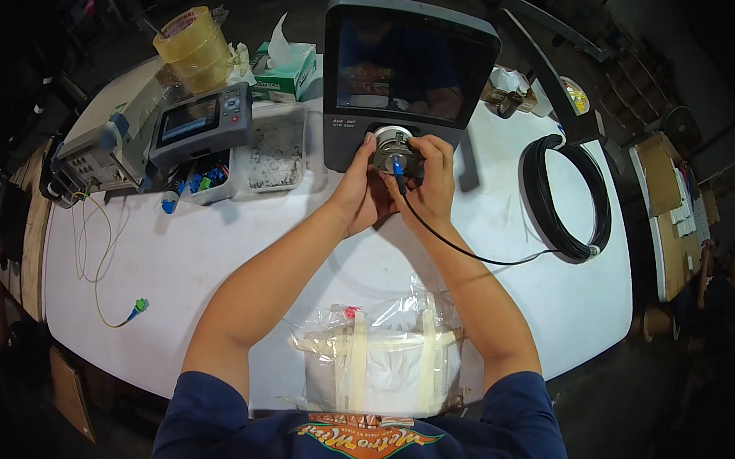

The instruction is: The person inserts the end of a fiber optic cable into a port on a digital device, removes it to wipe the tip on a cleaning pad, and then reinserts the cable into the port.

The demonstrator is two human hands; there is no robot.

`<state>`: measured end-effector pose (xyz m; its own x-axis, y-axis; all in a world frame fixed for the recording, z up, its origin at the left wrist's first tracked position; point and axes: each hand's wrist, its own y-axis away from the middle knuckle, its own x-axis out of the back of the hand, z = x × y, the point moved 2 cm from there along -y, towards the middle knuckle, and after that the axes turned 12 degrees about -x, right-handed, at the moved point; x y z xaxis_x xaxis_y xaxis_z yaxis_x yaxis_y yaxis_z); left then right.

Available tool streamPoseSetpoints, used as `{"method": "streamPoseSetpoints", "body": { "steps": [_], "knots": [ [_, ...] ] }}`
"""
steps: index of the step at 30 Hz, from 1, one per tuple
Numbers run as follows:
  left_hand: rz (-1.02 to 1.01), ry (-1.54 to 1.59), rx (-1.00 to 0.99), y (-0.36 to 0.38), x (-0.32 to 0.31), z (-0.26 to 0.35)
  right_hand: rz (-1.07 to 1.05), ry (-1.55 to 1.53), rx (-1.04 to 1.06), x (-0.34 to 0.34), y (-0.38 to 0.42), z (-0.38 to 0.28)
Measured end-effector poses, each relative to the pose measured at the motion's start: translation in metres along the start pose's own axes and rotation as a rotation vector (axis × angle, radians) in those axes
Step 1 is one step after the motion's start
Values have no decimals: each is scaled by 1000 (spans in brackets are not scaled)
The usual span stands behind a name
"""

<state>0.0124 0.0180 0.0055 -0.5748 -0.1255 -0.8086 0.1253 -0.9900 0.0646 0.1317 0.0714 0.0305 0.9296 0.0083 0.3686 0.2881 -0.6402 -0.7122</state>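
A dark grey inspection monitor [339, 141] with a dark, reflecting screen stands upright at the far middle of the table. Low on its front sits a round metal connector holder [384, 158]. My left hand [360, 186] grips this holder from the left, its thumb along the side. From the right, my right hand [433, 176] has its thumb and fingers closed around the same holder. Between them a blue fibre connector [396, 166] points into the holder's middle. Its black cable [458, 245] runs under my right forearm's line of sight to a coil [531, 192] on the right.
At left stand a handheld tester [192, 125], a beige instrument [110, 145], tape rolls [196, 50], a tissue box [286, 76] and a clear tray [276, 154]. A thin yellow cable [99, 282] lies front left. A plastic-wrapped packet [386, 359] lies near my body.
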Motion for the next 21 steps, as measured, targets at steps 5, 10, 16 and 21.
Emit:
{"method": "streamPoseSetpoints", "body": {
  "steps": [5, 10, 16, 21],
  "knots": [
    [7, -10, 13, -1, 1, -1, -6, 27, 16, 1, -1, -1],
    [-25, 16, 12, -3, 3, -2, -9, 15, 22, 1, -1, -1],
    [-56, 4, 13, -3, 6, -1, -17, 22, 37, 2, -2, -1],
    [-29, -33, -7, -1, 3, -1, -25, 17, 36, 3, -2, 1]
  ]
}}
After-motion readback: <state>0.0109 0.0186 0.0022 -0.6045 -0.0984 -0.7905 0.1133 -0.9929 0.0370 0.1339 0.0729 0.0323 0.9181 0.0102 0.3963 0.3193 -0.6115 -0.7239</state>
